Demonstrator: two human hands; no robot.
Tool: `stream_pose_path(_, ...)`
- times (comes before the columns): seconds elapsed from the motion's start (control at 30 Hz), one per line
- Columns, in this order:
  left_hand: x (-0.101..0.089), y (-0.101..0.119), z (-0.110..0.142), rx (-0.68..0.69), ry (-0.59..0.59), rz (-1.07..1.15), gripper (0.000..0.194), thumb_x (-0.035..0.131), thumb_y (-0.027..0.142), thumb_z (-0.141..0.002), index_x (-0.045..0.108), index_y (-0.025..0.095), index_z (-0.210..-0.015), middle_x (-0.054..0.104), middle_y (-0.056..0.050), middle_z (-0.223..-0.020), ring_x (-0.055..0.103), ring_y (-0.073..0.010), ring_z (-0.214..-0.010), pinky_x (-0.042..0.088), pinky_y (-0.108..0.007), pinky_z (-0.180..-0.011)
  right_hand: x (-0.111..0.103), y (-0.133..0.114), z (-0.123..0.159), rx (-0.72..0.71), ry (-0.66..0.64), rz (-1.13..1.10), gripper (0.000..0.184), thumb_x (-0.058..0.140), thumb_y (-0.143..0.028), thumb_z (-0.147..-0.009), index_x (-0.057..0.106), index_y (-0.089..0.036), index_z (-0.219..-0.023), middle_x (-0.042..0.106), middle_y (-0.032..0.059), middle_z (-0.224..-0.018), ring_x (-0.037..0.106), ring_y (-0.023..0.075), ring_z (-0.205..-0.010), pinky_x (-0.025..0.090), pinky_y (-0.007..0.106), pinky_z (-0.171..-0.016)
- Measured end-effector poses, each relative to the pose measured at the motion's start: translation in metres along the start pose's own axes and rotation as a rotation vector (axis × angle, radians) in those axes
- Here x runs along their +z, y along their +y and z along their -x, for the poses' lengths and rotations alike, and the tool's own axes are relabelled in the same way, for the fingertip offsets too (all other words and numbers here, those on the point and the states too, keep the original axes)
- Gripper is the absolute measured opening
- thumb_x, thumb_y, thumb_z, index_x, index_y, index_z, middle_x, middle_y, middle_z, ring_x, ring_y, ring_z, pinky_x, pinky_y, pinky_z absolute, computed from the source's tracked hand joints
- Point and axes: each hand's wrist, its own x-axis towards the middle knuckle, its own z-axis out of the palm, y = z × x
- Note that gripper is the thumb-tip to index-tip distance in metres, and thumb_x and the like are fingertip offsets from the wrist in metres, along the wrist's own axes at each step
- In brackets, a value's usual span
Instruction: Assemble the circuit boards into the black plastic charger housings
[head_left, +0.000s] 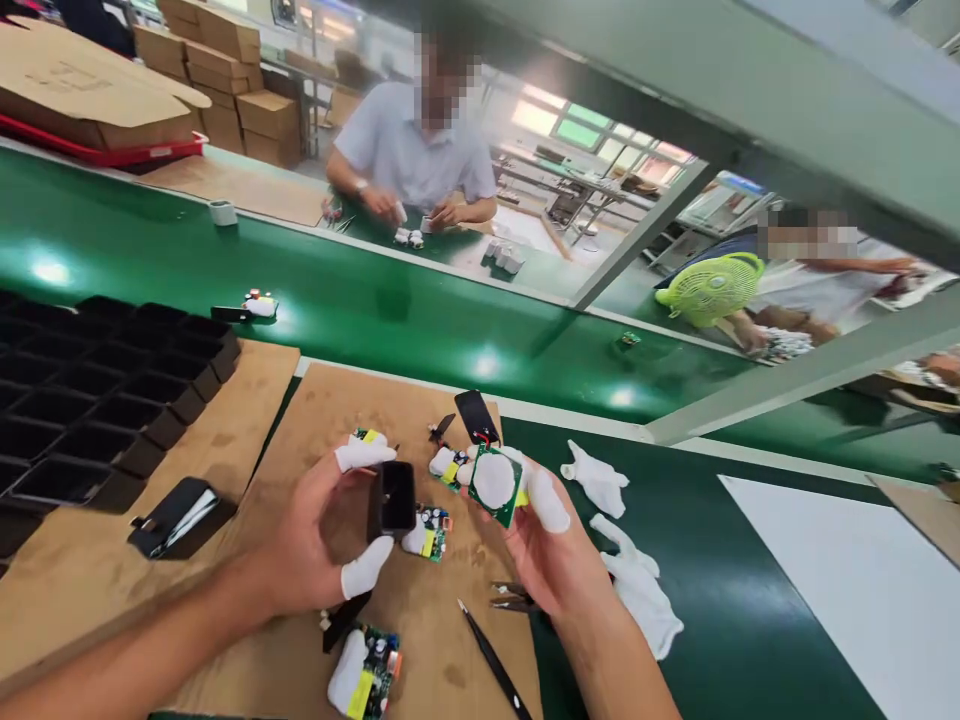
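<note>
My left hand (311, 535) grips a small black plastic case (396, 498) between white-covered thumb and finger, its open end facing right. Pinched in my right hand (551, 550) is a green circuit board (480, 505) with a round white pad on it; white finger covers show here too. A black plate (474, 415) stands just behind that board, with red wires between them. Under and between my hands lies a circuit board with yellow tape (431, 535). Nearer to me rests another circuit board (375, 665). Black tweezers (491, 655) lie below my right hand.
Rows of black cases (112, 400) stand at left, near a single black case (180, 520) with white material inside. White gloves (641, 595) lie at right by a white sheet (817, 590). Beyond the green conveyor (360, 290) sit two people. A slanted metal post (810, 365) crosses at right.
</note>
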Motion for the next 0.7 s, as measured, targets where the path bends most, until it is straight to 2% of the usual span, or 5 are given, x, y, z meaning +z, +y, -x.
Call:
stream_pose_path(0.1,0.001,0.003,-0.006,0.043,-0.029,0.02,0.072,0.081,0.019,-0.086,0.06,0.027,-0.154,0.069,-0.016,-0.144,0.073,-0.0337,-0.132,0.071,-0.047,-0.105,0.017,0.003,0.005,-0.067,-0.055,-0.024,0.062,0.111,-0.058,-0.068,0.086,-0.026,-0.114,0.09,0.0114,-0.12,0.088,0.033,-0.108,0.074,0.037,-0.082)
stream_pose_path(0.2,0.001,0.006,-0.01,0.077,-0.065,-0.01,0.075,0.085,0.02,-0.079,0.062,0.029,-0.15,0.073,-0.014,-0.131,0.073,-0.0369,-0.125,0.069,-0.056,-0.105,0.018,0.004,0.009,-0.193,-0.089,0.024,0.075,0.118,-0.05,-0.054,0.085,-0.027,-0.117,0.089,0.0121,-0.118,0.087,0.0371,-0.11,0.075,0.045,-0.091)
stream_pose_path(0.47,0.006,0.011,-0.018,0.151,-0.095,0.031,0.079,0.085,0.013,-0.075,0.067,0.028,-0.15,0.075,-0.011,-0.12,0.073,-0.0335,-0.105,0.061,-0.066,-0.109,0.012,0.02,0.017,-0.48,-0.182,0.199,0.083,0.118,-0.049,-0.054,0.083,-0.027,-0.126,0.084,0.0166,-0.124,0.083,0.0414,-0.115,0.071,0.057,-0.104)
stream_pose_path(0.57,0.005,0.011,-0.019,0.162,-0.103,0.031,0.08,0.087,0.016,-0.077,0.066,0.029,-0.153,0.074,-0.013,-0.121,0.072,-0.0343,-0.104,0.061,-0.065,-0.103,0.015,0.016,0.015,-0.465,-0.208,0.239,0.075,0.116,-0.042,-0.063,0.083,-0.029,-0.128,0.083,0.0122,-0.121,0.081,0.0369,-0.111,0.07,0.054,-0.104)
stream_pose_path(0.7,0.004,0.013,-0.021,0.181,-0.125,0.041,0.081,0.088,0.015,-0.074,0.068,0.028,-0.152,0.074,-0.014,-0.12,0.072,-0.0344,-0.102,0.064,-0.063,-0.098,0.019,0.009,0.016,-0.435,-0.245,0.315,0.062,0.114,-0.036,-0.069,0.082,-0.03,-0.123,0.083,0.0085,-0.109,0.08,0.0328,-0.101,0.071,0.047,-0.088)
